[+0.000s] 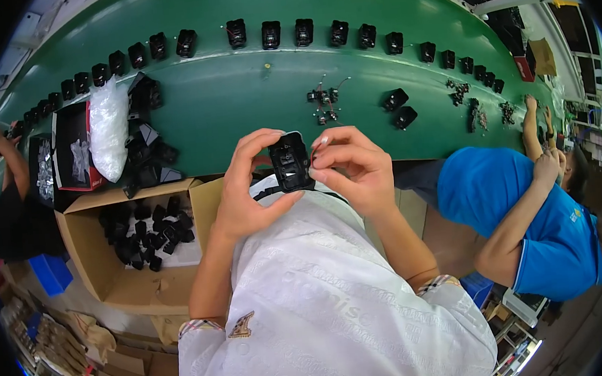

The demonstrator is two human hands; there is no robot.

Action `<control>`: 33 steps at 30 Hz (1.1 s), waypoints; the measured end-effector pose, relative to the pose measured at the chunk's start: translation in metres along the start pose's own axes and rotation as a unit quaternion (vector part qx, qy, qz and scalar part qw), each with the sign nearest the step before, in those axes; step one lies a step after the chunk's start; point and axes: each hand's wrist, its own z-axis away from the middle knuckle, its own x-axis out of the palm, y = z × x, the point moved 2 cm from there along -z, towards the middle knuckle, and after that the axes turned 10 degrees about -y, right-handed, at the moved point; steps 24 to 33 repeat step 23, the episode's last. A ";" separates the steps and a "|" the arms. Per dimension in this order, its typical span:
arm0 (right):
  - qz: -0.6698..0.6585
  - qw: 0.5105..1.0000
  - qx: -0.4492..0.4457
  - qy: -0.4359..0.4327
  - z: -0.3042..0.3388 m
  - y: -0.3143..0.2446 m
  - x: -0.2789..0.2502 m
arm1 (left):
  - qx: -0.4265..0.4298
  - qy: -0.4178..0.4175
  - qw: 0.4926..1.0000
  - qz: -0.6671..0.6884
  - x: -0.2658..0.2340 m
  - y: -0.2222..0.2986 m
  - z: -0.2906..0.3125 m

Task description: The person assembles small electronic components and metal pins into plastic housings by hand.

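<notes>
Close to my body, past the table's near edge, my left hand (248,185) grips a black rectangular plastic housing (290,162) between thumb and fingers. Its open side, with moulded recesses, faces up. At the housing's right edge, my right hand (356,169) is closed in a pinch. A bit of red shows by its fingertips, but the small thing they hold is too hidden to name. Beyond my hands lies a cluster of small dark parts with thin wires (324,100). Two black housings (404,117) rest to the right of that cluster.
A long row of black housings (271,35) curves along the green table (237,101). At left are a clear plastic bag (110,129), a red-edged box (74,153) and a cardboard carton (122,290) of black parts. A person in blue (506,193) sits right; another person (16,210) is far left.
</notes>
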 end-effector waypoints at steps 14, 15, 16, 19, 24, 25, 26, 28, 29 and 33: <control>0.252 0.955 0.145 -0.059 -0.010 -0.013 0.004 | 0.023 -0.010 0.979 -0.203 0.009 0.019 0.003; 0.213 0.964 0.154 -0.046 -0.009 -0.011 0.003 | 0.024 -0.011 0.979 -0.203 0.009 0.018 0.002; 0.214 0.964 0.154 -0.044 -0.008 -0.012 0.004 | 0.032 -0.002 0.979 -0.203 0.008 0.018 0.000; 0.227 0.969 0.099 -0.019 -0.005 -0.015 0.004 | 0.035 0.012 0.984 -0.177 0.004 0.017 -0.002; 0.272 0.962 0.017 -0.017 -0.006 -0.023 0.002 | -0.026 -0.023 0.999 -0.013 -0.005 0.007 0.004; 0.272 0.962 0.017 -0.017 -0.006 -0.023 0.002 | -0.026 -0.023 0.999 -0.013 -0.005 0.007 0.004; 0.272 0.962 0.017 -0.017 -0.006 -0.023 0.002 | -0.026 -0.023 0.999 -0.013 -0.005 0.007 0.004; 0.272 0.962 0.017 -0.017 -0.006 -0.023 0.002 | -0.026 -0.023 0.999 -0.013 -0.005 0.007 0.004; 0.272 0.962 0.017 -0.017 -0.006 -0.023 0.002 | -0.026 -0.023 0.999 -0.013 -0.005 0.007 0.004; 0.272 0.962 0.017 -0.017 -0.006 -0.023 0.002 | -0.026 -0.023 0.999 -0.013 -0.005 0.007 0.004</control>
